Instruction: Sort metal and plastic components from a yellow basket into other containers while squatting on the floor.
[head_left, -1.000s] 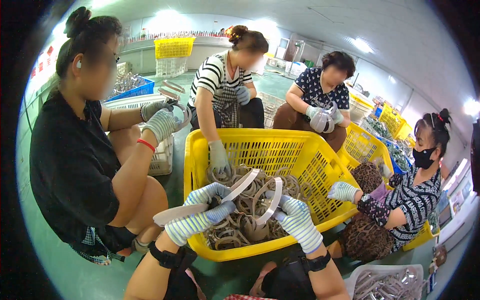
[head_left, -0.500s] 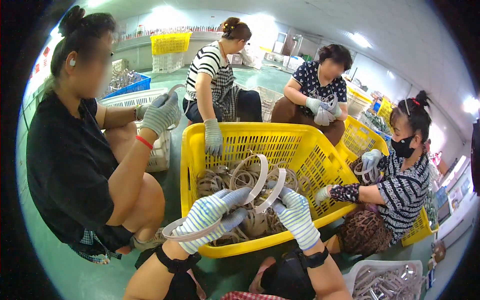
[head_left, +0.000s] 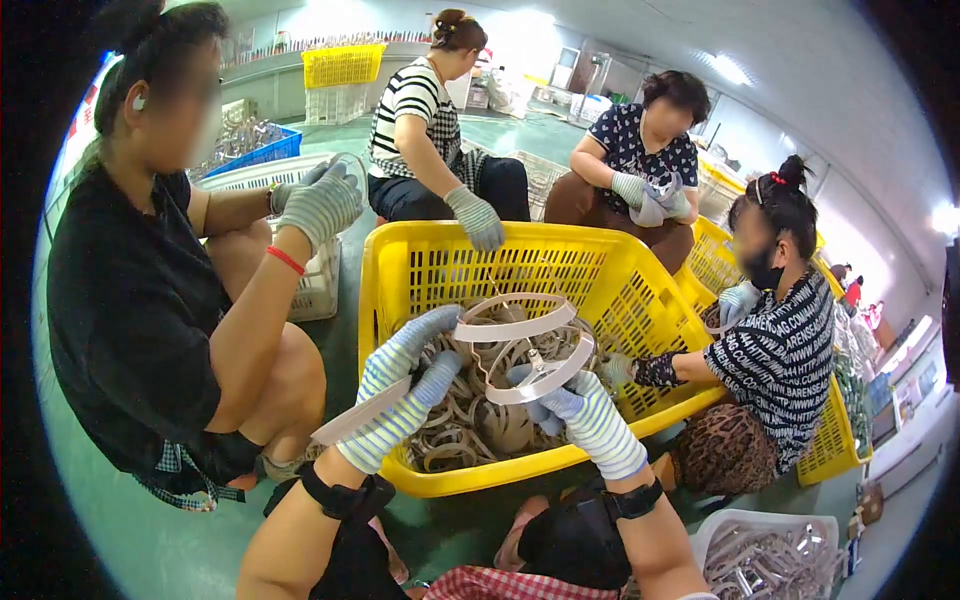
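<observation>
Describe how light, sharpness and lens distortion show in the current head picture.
Head view: a ceiling lamp glares at upper right, and the back wall washes nearly white; head view: fisheye bending, with black corners and the room's right side leaning; head view: stripes on the gloved right hand read clearly, while the far yellow crate seems softer.

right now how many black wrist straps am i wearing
2: your left wrist strap, lower left of the picture, and your right wrist strap, low and right of centre; neither is hidden.
</observation>
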